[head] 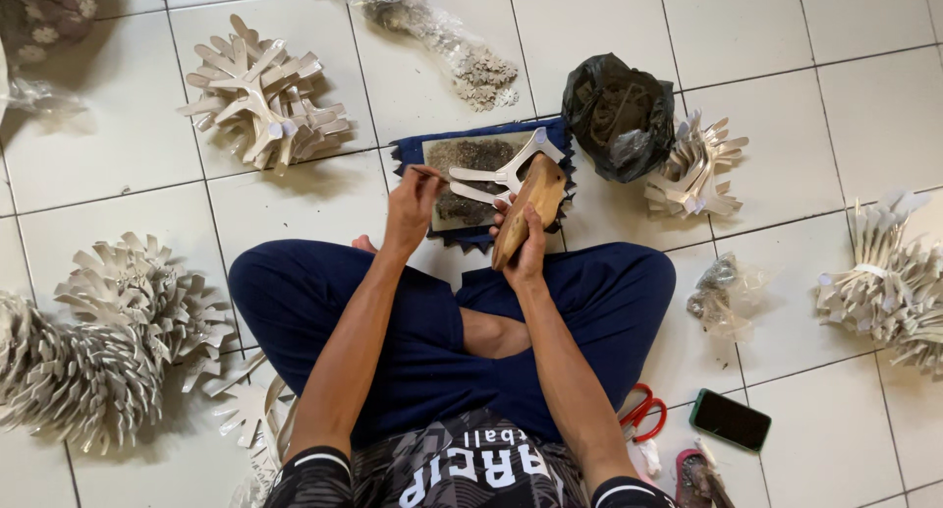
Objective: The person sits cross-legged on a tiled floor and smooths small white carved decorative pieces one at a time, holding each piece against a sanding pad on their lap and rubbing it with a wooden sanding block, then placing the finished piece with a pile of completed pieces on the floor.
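Nearest me, my crossed legs in dark blue trousers [432, 331] fill the lower view. My right hand [526, 235] has its fingers clamped around a wooden shoe form [527, 205] bearing a pale Y-shaped strap [506, 172]. My left hand [411, 201] pinches a thin tool [439, 176], fingers together, touching the strap. Both sit over a blue-edged tray [476, 169] on the tiled floor [766, 36]. Red scissors [643, 412] and 1 phone [730, 420] lie at my right.

A black bag [621, 115] lies on the tile floor [786, 36] at one o'clock. Piles of white cut-outs [260, 95] sit at eleven, nine and three o'clock. Red scissors [643, 415] and a phone [730, 420] lie near each other at five o'clock. A clear bag [722, 292] is at three.
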